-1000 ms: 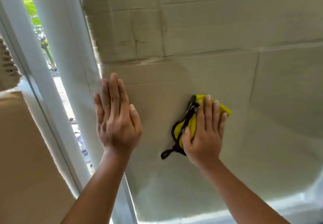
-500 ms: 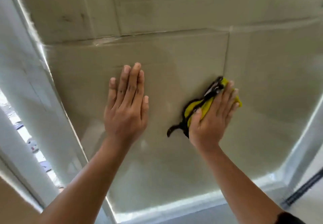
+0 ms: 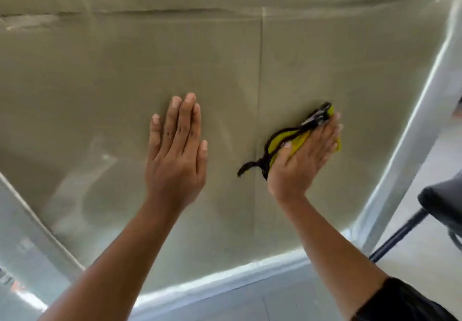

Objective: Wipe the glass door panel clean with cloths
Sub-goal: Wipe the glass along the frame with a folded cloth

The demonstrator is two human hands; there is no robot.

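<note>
The glass door panel (image 3: 250, 65) fills the view, with pale cardboard showing behind it. My left hand (image 3: 176, 153) lies flat on the glass with straight fingers, holding nothing. My right hand (image 3: 303, 156) presses a yellow cloth with black trim (image 3: 283, 139) flat against the glass, right of centre. Its fingers are straight over the cloth. A black strap end of the cloth hangs out to the left of my palm.
The white door frame (image 3: 410, 130) runs down the right side and along the bottom (image 3: 225, 277). A dark chair (image 3: 442, 203) stands at the right edge on the pale floor. Another frame post (image 3: 30, 233) slants at the lower left.
My right hand has slid the cloth rightwards across the glass, towards the right frame. The view has turned right, so the left window gap is gone and the chair appears.
</note>
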